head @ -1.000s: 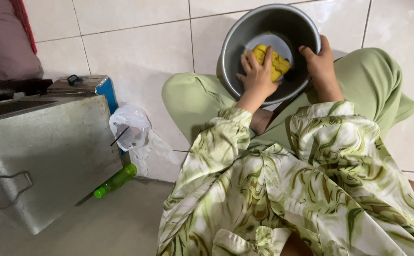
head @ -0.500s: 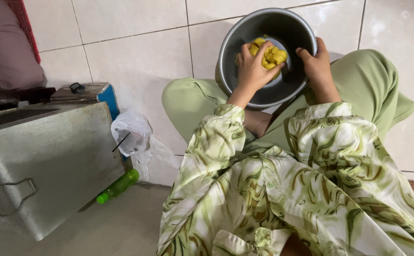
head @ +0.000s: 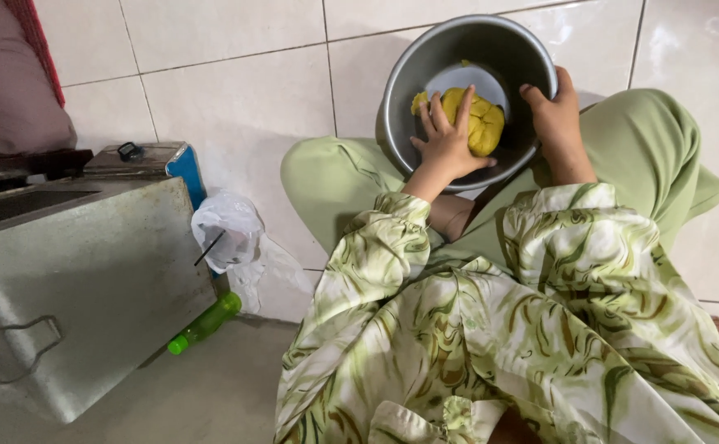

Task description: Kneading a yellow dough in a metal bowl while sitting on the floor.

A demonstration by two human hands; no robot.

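Metal box (head: 80,288), left, green bottle (head: 206,323) at its foot. Dough (head: 473,122): yellow, lumpy, creased mound inside the steel bowl (head: 413,90), far centre. Left hand (head: 446,141): fingers spread, pressed on the dough. Right hand (head: 555,115): fingers curled over the bowl's right rim.

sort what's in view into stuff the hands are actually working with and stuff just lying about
In use:
- left hand pressing on yellow dough
- right hand on the rim of the metal bowl

Lying about:
- metal box
- green bottle
- white plastic bag
- blue tin
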